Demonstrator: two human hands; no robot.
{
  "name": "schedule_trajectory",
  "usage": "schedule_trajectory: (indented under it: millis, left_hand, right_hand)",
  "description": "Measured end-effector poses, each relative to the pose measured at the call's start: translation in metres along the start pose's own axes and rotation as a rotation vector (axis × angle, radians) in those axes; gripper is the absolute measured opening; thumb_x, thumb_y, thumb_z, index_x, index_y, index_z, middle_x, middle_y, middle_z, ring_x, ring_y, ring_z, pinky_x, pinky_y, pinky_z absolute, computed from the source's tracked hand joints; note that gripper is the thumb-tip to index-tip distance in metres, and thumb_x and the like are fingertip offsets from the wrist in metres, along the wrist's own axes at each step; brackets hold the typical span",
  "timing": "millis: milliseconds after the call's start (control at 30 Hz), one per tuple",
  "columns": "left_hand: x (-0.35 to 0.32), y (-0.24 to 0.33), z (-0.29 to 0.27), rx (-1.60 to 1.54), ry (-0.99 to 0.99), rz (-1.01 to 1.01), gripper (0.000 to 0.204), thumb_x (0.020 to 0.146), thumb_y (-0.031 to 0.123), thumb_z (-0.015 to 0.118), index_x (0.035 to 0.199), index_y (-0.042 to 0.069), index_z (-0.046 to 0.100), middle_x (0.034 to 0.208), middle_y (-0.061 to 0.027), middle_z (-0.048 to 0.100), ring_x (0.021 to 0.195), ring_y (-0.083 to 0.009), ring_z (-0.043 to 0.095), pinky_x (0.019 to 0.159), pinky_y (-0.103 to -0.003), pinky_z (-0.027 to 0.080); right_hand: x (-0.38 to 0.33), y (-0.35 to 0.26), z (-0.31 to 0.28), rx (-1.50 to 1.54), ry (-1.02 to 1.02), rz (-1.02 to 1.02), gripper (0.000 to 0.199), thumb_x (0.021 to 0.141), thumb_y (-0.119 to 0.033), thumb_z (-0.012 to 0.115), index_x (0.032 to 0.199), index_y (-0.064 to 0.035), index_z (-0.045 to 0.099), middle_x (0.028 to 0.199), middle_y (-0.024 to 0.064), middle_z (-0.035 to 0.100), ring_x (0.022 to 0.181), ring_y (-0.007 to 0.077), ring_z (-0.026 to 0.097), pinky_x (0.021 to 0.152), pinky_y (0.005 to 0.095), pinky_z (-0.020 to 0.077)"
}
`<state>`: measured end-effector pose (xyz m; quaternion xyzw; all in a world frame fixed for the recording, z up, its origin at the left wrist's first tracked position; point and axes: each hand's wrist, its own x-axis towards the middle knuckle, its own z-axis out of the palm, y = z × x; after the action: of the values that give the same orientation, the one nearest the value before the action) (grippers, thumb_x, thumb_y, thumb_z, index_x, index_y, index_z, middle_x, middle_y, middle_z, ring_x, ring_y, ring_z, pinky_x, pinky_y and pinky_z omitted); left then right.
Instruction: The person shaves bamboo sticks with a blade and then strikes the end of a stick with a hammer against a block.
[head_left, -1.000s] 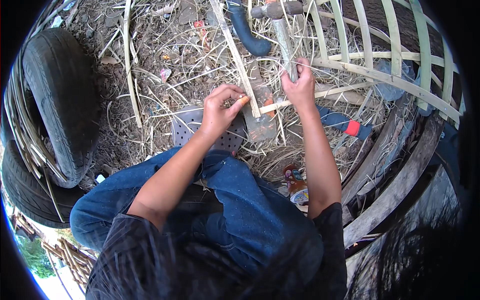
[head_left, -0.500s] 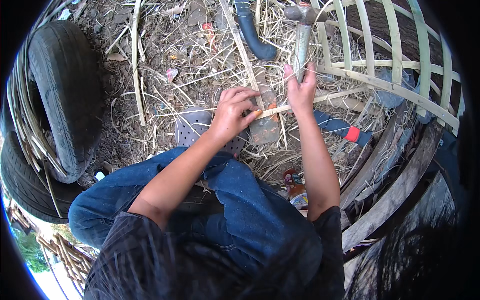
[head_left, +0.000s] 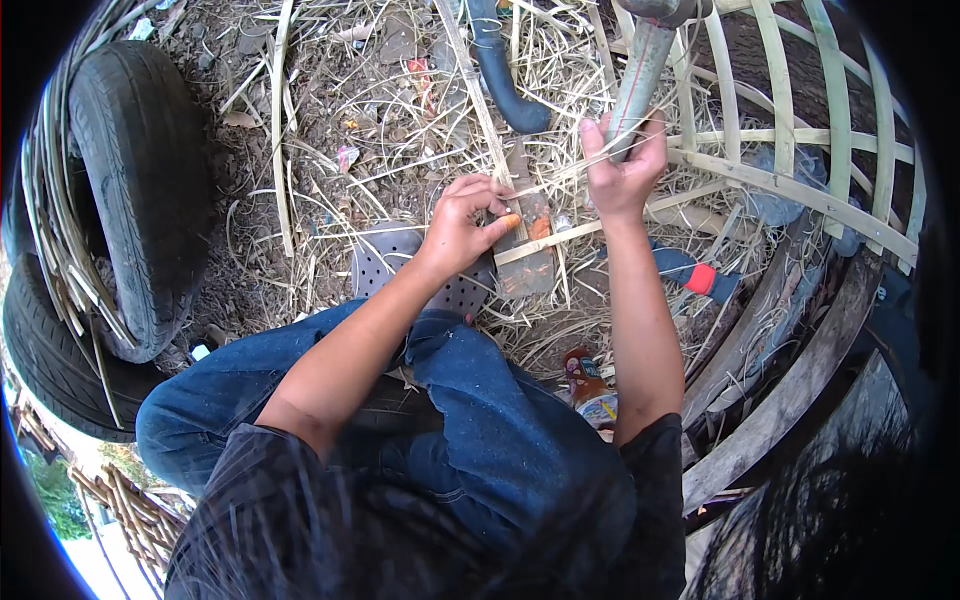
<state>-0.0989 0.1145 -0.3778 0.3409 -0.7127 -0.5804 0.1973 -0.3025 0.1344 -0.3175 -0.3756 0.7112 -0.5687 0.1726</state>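
My right hand (head_left: 626,170) grips the pale handle of a hammer (head_left: 640,85), its dark head raised at the top edge. My left hand (head_left: 466,226) is closed in a pinch beside a long upright bamboo strip (head_left: 478,90). Thumb and fingers meet over a tiny pale point too small to name; the thumb tip looks orange. Below these fingers, a second bamboo strip (head_left: 560,238) lies crosswise toward the right, overlapping the first one's lower end. Both strips rest over a flat, worn plate (head_left: 525,278) with orange marks on the ground.
Two tyres (head_left: 140,190) stand at the left with bundled strips. A woven bamboo frame (head_left: 800,180) curves along the right. A dark curved tube (head_left: 510,95) lies ahead, a blue tool handle with red band (head_left: 700,278) at right, and a bottle (head_left: 585,375) near my knee. Shavings litter the ground.
My right hand has lifted the hammer up and slightly right, bringing it larger in view. My left hand stays near the strips' crossing; the crosswise strip's end has come into view below its fingers.
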Motion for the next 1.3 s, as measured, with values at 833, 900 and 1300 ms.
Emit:
schedule_trajectory:
  millis: [833,900,1300]
  left_hand:
    - [0.044,0.002,-0.016,-0.625,-0.067,-0.346,0.015,0.08,0.009,0.072,0.07,0.001,0.064,0.11,-0.0155,0.067,0.101,-0.0195,0.063,0.093,-0.034,0.046]
    - [0.042,0.003,-0.023,-0.573,-0.058,-0.282,0.014,0.081,0.008,0.071,0.071,-0.001,0.065,0.104,-0.0158,0.068,0.095,-0.0172,0.064,0.087,-0.031,0.048]
    - [0.01,-0.007,-0.027,-0.313,-0.127,-0.311,0.014,0.079,0.011,0.074,0.072,0.0,0.067,0.101,-0.0112,0.071,0.092,-0.0156,0.065,0.092,-0.032,0.046]
  right_hand:
    - [-0.313,0.021,-0.124,-0.405,0.311,0.87,0.045,0.072,-0.01,0.082,0.102,0.0,0.051,0.08,0.0024,0.049,0.068,0.0099,0.048,0.058,0.0289,0.0426]
    - [-0.325,0.033,-0.127,-0.46,0.29,0.996,0.039,0.079,-0.018,0.077,0.103,0.0029,0.054,0.085,0.0078,0.055,0.074,0.0148,0.054,0.067,0.0329,0.0452]
    - [-0.332,0.059,-0.128,-0.572,0.142,0.883,0.03,0.084,-0.014,0.066,0.104,0.0054,0.055,0.088,0.018,0.063,0.081,0.0275,0.061,0.078,0.0373,0.0466]
